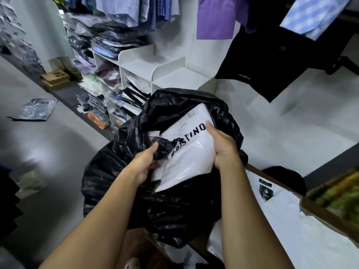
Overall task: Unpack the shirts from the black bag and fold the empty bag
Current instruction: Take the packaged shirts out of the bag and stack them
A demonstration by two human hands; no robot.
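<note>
The black bag [120, 171] is sitting crumpled and bulging in the middle of the view, its mouth gaping upward. A packaged shirt [190, 152] (white, in clear plastic with dark block lettering across it) is sticking out of that mouth at a slant, its lower end still lying inside the bag and its upper end showing against the far rim.

The left hand [144, 164] is clenching a bunched fold of the bag's plastic at the packet's left edge, thumb on top. The right hand [223, 148] is grasping the packet's right edge, thumb lying across the front near the lettering and fingers wrapping behind.

Beyond the bag, a white shelf unit [169, 74] is standing against the wall, with wrapped shirts filling its compartments to the left. Above and to the right of the bag, a black shirt [272, 65] and a purple shirt [215, 18] are hanging. Just beside the bag on the right, a cardboard box [320, 212] is holding a folded white shirt [287, 220]. Well to the left of the bag, a lone packet [34, 109] is lying on the grey floor.
</note>
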